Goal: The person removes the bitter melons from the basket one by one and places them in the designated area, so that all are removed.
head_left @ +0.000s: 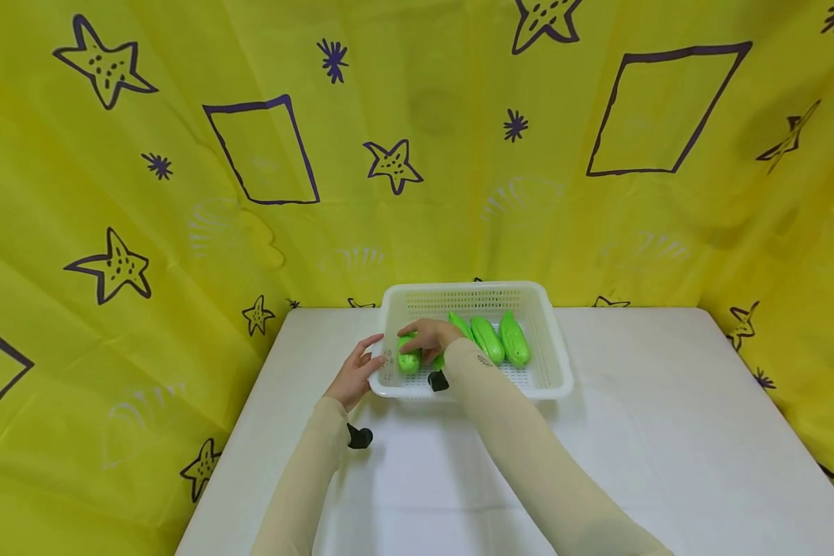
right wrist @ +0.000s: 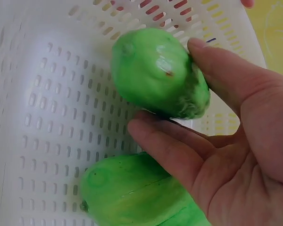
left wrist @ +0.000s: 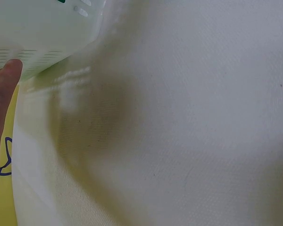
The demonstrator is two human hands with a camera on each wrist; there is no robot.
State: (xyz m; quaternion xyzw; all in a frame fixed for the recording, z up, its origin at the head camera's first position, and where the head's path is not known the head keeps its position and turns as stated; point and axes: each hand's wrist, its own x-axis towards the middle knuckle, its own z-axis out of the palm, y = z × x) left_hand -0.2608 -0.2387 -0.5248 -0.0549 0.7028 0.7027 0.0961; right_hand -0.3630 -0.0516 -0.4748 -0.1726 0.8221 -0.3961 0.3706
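A white perforated basket (head_left: 559,378) holds several green, elongated gourd-like vegetables. At its left end my right hand (head_left: 432,337) reaches in and pinches the leftmost green vegetable (right wrist: 151,70), thumb on one side and fingers on the other, in the right wrist view. Just below those fingers lies another green vegetable (right wrist: 127,188). My left hand (head_left: 350,380) is at the basket's left side with fingers spread; in the left wrist view one extended finger (left wrist: 8,80) is against the outer wall, and the rest of that hand is mostly out of frame.
The basket stands on a white-covered table (head_left: 653,432), close to the back. Farther right inside it lie a green vegetable (head_left: 486,340) and one more green vegetable (head_left: 514,340). A yellow patterned curtain (head_left: 445,224) surrounds the table's back and sides.
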